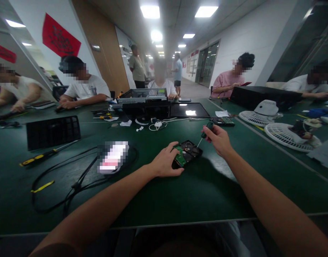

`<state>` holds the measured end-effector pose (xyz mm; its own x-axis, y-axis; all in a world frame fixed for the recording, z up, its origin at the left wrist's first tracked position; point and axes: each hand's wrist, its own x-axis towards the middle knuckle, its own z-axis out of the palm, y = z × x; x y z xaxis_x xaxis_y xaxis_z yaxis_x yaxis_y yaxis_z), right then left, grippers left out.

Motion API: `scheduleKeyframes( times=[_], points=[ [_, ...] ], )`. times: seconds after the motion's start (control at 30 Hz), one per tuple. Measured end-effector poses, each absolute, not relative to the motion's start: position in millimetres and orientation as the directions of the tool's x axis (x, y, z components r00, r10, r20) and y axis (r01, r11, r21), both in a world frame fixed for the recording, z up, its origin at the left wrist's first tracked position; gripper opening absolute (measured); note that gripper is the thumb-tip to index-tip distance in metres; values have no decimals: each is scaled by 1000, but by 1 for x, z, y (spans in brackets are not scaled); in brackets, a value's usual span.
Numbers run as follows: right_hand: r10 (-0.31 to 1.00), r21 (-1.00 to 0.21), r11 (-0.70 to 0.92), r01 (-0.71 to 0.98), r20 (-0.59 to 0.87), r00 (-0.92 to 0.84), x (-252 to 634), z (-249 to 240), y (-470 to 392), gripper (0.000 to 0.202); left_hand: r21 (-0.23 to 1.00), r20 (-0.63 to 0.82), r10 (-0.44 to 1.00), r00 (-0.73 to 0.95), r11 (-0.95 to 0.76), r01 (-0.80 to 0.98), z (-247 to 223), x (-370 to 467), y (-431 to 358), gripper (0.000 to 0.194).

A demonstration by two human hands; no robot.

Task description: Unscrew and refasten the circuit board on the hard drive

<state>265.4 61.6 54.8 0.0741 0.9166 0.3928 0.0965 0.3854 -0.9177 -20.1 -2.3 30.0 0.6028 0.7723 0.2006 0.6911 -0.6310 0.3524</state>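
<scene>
A hard drive [190, 150] lies on the green table, its underside with a green circuit board facing up. My left hand [166, 160] grips its left end, fingers over the top edge and thumb along the near side. In my right hand [218, 138] is a screwdriver [208, 129] with a dark green handle, held tilted. Its thin shaft slopes down to the left, and the tip meets the drive near its far right edge. Whether the tip sits in a screw is too small to tell.
On the left are a yellow-black screwdriver [42, 157], a dark panel [53, 132], a looped black cable [46, 207] and a blurred-out phone-like device [114, 157]. White fan parts [289, 136] lie to the right. An opened metal case [142, 95] stands ahead, and several people sit around the table.
</scene>
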Motion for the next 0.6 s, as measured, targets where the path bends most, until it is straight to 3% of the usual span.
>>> scheduleKeyframes(
  times=[0.23, 0.4, 0.6],
  points=[
    [888, -871, 449, 199, 459, 8, 241, 48, 50, 47, 421, 259, 623, 739, -761, 494, 25, -15, -3, 78],
    [881, -826, 450, 338, 473, -19, 234, 51, 39, 45, 362, 244, 680, 692, -726, 585, 26, -13, -10, 81],
    [883, -815, 432, 385, 470, 5, 238, 50, 41, 47, 338, 203, 739, 643, -669, 662, 24, -14, -8, 83]
  ],
)
